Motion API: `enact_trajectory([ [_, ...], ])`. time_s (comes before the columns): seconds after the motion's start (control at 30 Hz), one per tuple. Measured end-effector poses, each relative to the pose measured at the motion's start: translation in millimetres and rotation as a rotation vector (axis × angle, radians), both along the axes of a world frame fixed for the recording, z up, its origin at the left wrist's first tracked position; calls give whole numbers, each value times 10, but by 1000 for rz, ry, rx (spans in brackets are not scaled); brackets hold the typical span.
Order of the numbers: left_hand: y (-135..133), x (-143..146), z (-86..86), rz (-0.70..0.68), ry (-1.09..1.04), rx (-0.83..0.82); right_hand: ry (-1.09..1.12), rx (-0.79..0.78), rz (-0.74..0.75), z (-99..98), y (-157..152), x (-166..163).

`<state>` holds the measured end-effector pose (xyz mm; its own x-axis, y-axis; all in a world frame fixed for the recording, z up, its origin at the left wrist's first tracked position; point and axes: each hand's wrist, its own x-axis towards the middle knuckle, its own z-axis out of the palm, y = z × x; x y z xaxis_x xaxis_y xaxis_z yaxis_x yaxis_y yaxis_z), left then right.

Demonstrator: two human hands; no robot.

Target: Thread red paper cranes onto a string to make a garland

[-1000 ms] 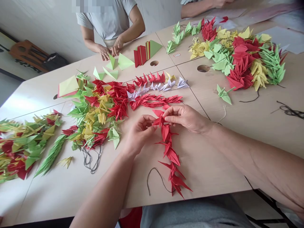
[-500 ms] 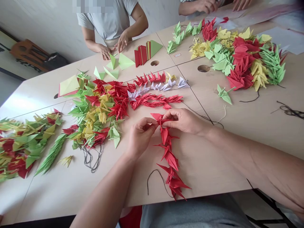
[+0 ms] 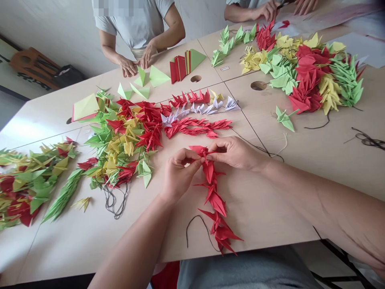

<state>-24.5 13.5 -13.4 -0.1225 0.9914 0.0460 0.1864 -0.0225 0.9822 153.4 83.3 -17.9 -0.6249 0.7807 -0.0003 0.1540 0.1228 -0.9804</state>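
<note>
Between my hands is a red paper crane [image 3: 197, 150], the top one of a string of red cranes [image 3: 215, 200] that runs down the table toward me. My left hand [image 3: 182, 170] pinches its left side between thumb and fingertips. From the right, my right hand [image 3: 236, 153] pinches the same crane's other side. The fingertips hide part of its folds. A loose black cord [image 3: 201, 216] curls beside the string's lower end, near the table edge.
Piled strings of cranes [image 3: 120, 136] lie to my left, more [image 3: 313, 76] at the far right. Red [image 3: 195, 127] and white [image 3: 207, 108] strings stretch ahead. A single green crane [image 3: 285, 119] and black cord [image 3: 368, 138] lie right. Across the table, a person's hands [image 3: 136, 62] rest near folded green paper.
My fingertips have shifted slightly on the top red crane, the left ones moving a little rightward toward its middle. Across the table, the person's hands have moved slightly left and closer together.
</note>
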Motion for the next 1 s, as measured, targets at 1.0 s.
enact_trajectory([
  [1.0,17,-41,6,-47,96,-120,-79,95,14,-85,3,-5],
])
